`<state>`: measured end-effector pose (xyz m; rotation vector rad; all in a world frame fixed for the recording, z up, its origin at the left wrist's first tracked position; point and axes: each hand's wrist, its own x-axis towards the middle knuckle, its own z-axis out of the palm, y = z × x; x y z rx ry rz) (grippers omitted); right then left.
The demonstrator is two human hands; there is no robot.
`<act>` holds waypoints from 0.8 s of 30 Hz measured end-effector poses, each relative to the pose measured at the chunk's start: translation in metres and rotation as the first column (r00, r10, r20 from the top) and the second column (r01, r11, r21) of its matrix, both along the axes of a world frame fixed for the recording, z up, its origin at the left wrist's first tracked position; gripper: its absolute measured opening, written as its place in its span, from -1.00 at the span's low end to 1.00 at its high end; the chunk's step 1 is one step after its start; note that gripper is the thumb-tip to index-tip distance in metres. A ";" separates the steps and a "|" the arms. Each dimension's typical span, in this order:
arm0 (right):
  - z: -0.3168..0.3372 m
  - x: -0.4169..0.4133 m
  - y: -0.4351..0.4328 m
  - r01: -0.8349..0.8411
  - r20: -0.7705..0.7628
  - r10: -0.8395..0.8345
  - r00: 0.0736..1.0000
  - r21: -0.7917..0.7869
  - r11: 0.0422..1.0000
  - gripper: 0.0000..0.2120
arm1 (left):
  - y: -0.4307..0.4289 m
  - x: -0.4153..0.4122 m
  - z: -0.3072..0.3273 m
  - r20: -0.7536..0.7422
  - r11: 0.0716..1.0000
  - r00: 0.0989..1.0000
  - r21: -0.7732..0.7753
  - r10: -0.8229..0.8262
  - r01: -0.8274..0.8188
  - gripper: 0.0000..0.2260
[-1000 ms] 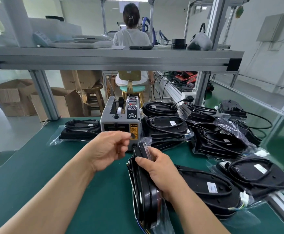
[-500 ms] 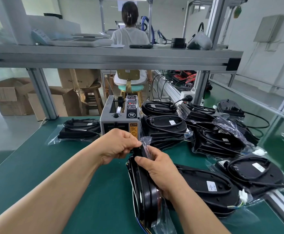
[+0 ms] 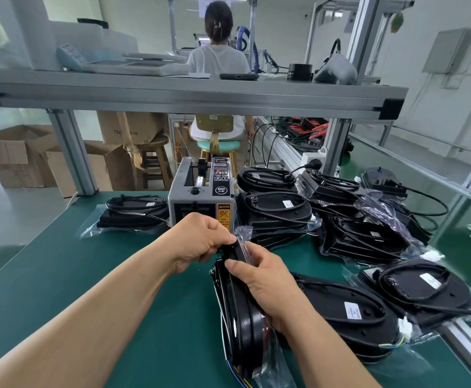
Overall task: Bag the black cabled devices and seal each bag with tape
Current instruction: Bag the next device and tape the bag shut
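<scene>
Near edge of green worktop [image 3: 60,275]: black cabled device [image 3: 242,326] stands on its edge, partly in clear bag [image 3: 244,232]. Right hand [image 3: 267,287] curls round its upper rim; left hand [image 3: 200,239] fingers pinch the bag's top end. Just behind, grey tape dispenser [image 3: 200,197]. Bagged devices [image 3: 363,239] heaped to its right, one more [image 3: 136,212] lying to its left.
</scene>
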<state>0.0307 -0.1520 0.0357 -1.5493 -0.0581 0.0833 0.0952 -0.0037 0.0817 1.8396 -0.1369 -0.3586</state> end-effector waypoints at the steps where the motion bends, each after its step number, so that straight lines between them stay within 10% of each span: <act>1: 0.000 0.000 0.000 -0.002 -0.001 0.002 1.000 0.005 1.000 -0.83 | 0.000 0.000 0.000 -0.001 1.000 1.000 -0.003 0.004 -0.004 -0.79; 24: -0.001 0.000 -0.002 0.016 0.039 -0.014 0.999 -0.055 0.998 -0.81 | -0.014 -0.004 -0.032 0.031 0.975 0.980 -0.104 0.198 -0.194 -0.86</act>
